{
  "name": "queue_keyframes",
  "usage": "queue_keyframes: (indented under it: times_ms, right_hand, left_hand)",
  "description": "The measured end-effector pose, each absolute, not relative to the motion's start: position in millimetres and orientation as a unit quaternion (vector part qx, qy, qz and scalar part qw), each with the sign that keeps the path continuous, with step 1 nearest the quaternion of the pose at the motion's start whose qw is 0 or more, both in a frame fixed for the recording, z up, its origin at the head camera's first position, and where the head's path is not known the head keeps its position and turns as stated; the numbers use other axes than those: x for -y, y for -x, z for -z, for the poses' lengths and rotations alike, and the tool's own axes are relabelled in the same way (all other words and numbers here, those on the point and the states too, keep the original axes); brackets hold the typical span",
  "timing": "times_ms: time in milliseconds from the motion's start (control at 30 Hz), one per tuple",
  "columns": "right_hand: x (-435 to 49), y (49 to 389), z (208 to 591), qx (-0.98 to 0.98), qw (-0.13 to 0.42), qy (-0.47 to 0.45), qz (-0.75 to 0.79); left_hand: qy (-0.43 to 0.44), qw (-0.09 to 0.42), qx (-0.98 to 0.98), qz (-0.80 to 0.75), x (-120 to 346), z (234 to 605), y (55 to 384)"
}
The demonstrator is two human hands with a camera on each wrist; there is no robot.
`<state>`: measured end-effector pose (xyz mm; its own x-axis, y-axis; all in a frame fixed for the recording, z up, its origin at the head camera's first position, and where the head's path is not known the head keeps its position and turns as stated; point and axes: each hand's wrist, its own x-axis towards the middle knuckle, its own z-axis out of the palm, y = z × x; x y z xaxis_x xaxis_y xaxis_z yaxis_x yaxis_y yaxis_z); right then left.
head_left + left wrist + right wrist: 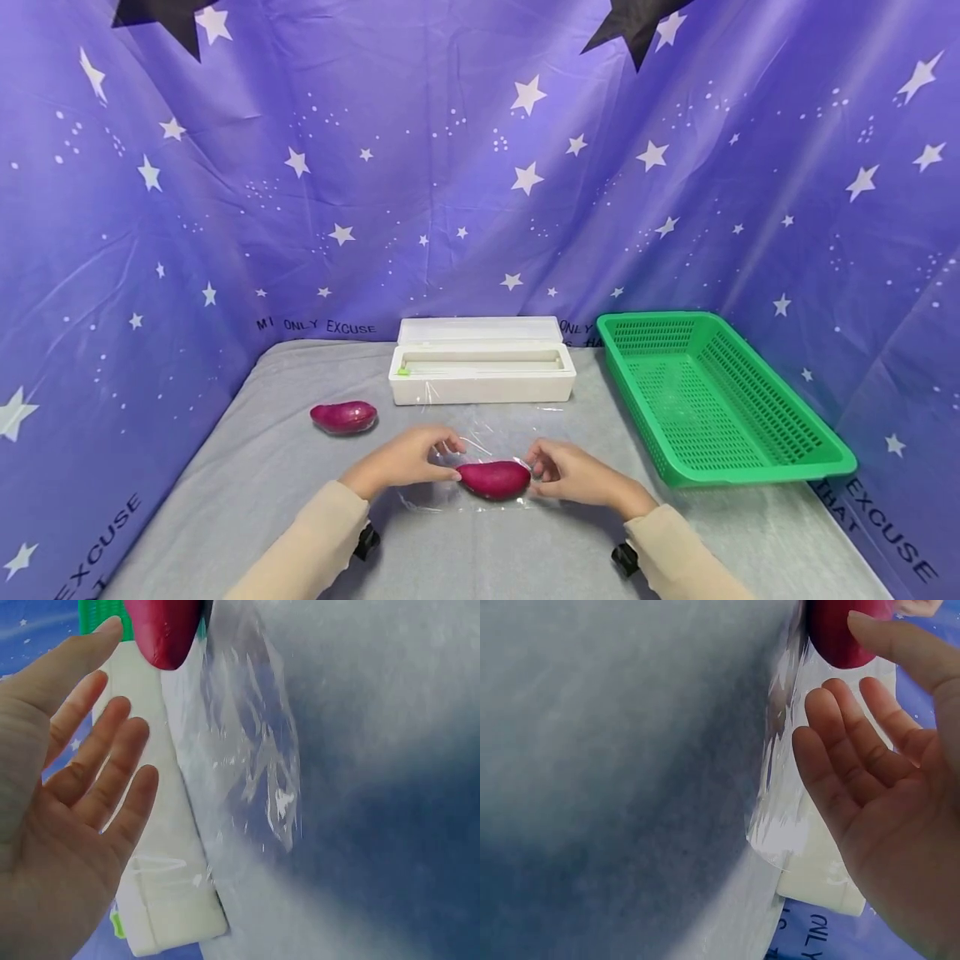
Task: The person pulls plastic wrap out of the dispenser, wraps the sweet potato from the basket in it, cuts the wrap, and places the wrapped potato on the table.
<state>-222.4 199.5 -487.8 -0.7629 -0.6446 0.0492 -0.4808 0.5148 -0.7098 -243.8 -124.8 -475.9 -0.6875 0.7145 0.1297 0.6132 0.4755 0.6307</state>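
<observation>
A star-printed curtain (pixel 450 208) walls in the grey table (pixel 247 500); at the right of the table stands the green basket (pixel 750 475), with nothing to be seen in it; the white box (pixel 480 389) sits at the back, its lid (pixel 480 330) raised; clear film (pixel 255 750) spreads from the front of the box toward the person.

The left hand (pixel 408 457) has its thumb at the tapered end of the near vegetable (pixel 495 480), fingers loose and apart from the thumb; the right hand (pixel 581 475) is likewise unclenched at the other end, its thumb against or just beside the skin; the near vegetable lies on the film, between the hands; the far vegetable (pixel 345 417) lies left of them, glossy, perhaps wrapped; the green tab (pixel 403 372) is on the box.

The step in hand looks like settling the near vegetable for wrapping; the next move would call for pinching the film's near edge and folding it over, evenly with both hands.
</observation>
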Motion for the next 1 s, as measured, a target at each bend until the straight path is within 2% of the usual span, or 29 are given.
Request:
queue_keyframes:
  times_ms: [133, 267, 367, 567, 733, 1000]
  right_hand:
    - [-204, 220, 486, -0.874, 0.089, 0.340, 0.335]
    - [-208, 220, 486, -0.877, 0.075, 0.359, 0.311]
    - [-208, 219, 487, -0.871, 0.086, 0.370, 0.311]
    - [-209, 217, 491, -0.870, 0.106, 0.378, 0.298]
    - [-208, 216, 492, -0.869, 0.100, 0.387, 0.291]
    - [-206, 216, 492, -0.869, 0.082, 0.400, 0.279]
  left_hand:
    - [-0.406, 0.071, -0.848, -0.334, 128, 475, 240]
    - [-0.420, 0.093, -0.845, -0.317, 128, 482, 234]
    - [-0.431, 0.107, -0.847, -0.293, 126, 486, 230]
    - [-0.438, 0.100, -0.863, -0.230, 120, 492, 227]
    - [-0.440, 0.105, -0.867, -0.211, 117, 496, 227]
    - [-0.452, 0.068, -0.862, -0.219, 119, 491, 227]
